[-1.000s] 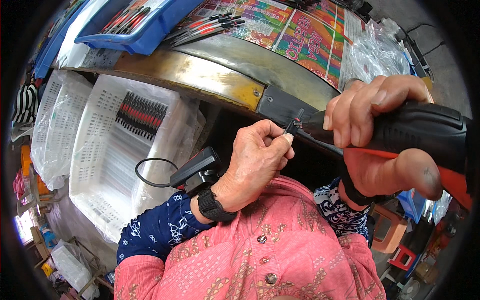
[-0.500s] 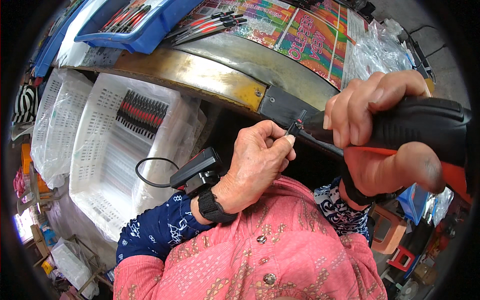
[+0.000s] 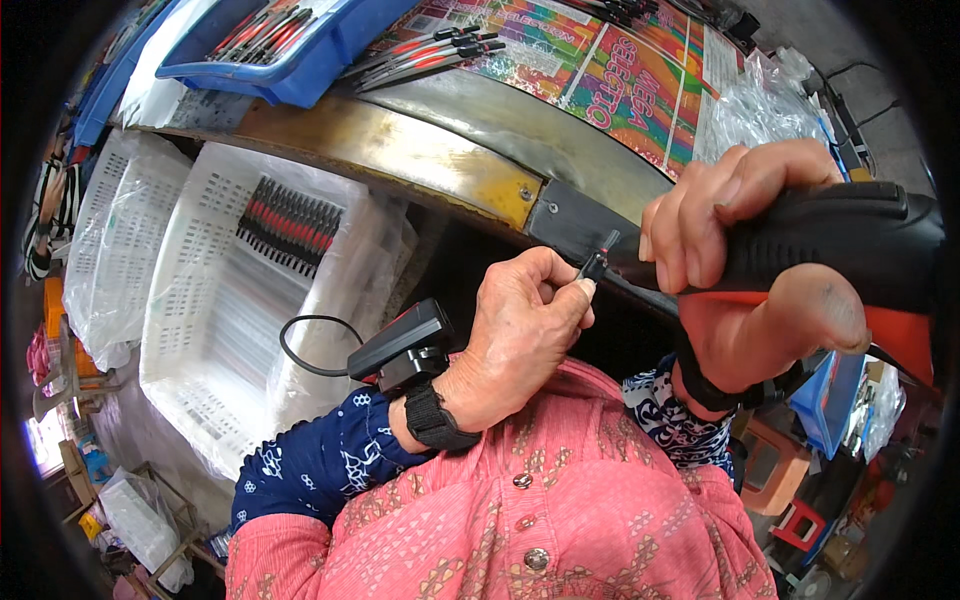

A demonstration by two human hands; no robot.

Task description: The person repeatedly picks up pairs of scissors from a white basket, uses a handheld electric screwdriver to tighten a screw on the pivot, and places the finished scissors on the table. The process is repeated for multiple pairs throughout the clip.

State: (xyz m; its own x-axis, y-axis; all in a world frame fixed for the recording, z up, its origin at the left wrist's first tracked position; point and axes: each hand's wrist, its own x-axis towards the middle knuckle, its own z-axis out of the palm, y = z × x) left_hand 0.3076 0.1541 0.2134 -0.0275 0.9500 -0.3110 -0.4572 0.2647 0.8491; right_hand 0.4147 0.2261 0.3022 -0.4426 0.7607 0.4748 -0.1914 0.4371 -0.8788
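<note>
My left hand (image 3: pixel 525 320) is closed in a pinch on a small black piece (image 3: pixel 595 265) with a thin grey tip and a touch of red, perhaps a pen part. Most of that piece is hidden by my fingers. At the right, my right hand (image 3: pixel 735 225) grips a bulky black-and-red hand tool (image 3: pixel 830 245), fingers over the top and thumb below; its exact kind is unclear. The tool's dark narrow end points left and lies close beside the small piece; whether they touch I cannot tell.
A white perforated crate (image 3: pixel 185 300) at the left holds a row of black-and-red pens (image 3: pixel 290 225). On the metal-edged table (image 3: pixel 400 140) stand a blue tray (image 3: pixel 290 85) of pens and several loose pens (image 3: pixel 430 55). Clear plastic bags (image 3: pixel 765 105) lie at the far right.
The view has shifted slightly. My left hand has moved a little to the right with the small black piece, whose tip now leans more. My right hand keeps its grip on the tool.
</note>
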